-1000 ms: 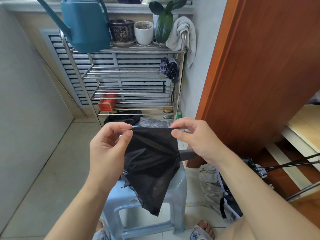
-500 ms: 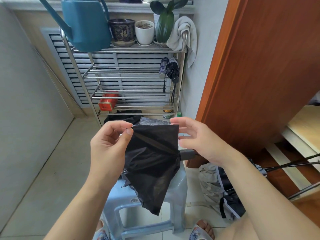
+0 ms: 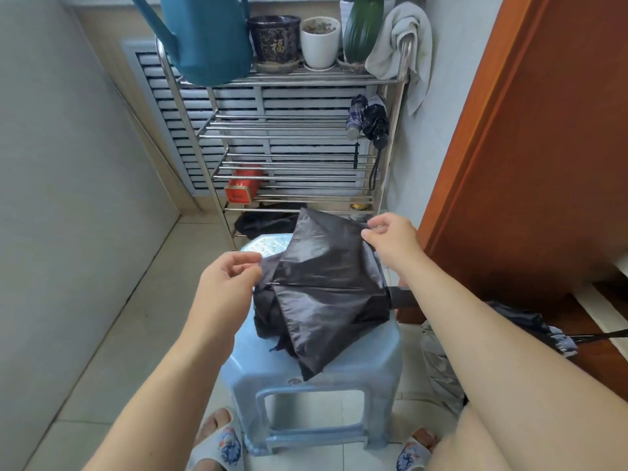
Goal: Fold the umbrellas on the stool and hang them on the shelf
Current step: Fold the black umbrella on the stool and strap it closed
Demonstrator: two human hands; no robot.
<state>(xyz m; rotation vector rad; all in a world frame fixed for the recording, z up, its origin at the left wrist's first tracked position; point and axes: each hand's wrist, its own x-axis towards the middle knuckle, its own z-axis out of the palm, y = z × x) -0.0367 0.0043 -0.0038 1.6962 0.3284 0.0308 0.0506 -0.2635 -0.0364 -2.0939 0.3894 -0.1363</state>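
Head view, looking down over both forearms. Black umbrella (image 3: 326,294) lies half-collapsed on the light blue stool (image 3: 316,379), its canopy bunched over the seat and one pointed flap hanging past the near edge. Its dark handle (image 3: 402,298) projects beyond the stool's right edge, under the right forearm.

Left hand (image 3: 226,280): grip narrow, thumb and fingertips pinching the canopy's left edge beside a rib end. Right hand (image 3: 390,237): grip narrow, pinching the upper right edge of the fabric and holding that panel raised off the seat.

Metal shelf (image 3: 396,137) stands directly behind the stool, its lower rails close to the stool's far edge. Two folded umbrellas (image 3: 368,120) hang at the shelf's right post, straps dangling. Top tier carries a teal watering can (image 3: 207,35), a dark pot (image 3: 273,37), a white pot (image 3: 319,40) and a grey towel (image 3: 404,39) draped over the post. A red tin (image 3: 243,186) sits on a lower tier.

Open tiled floor (image 3: 112,334) lies left of the stool, up to the wall. Right side is tighter: an orange-brown door (image 3: 530,147) stands near, and another unfolded umbrella (image 3: 523,324) lies on the floor beside the stool. Both feet in slippers bracket the stool's front legs.
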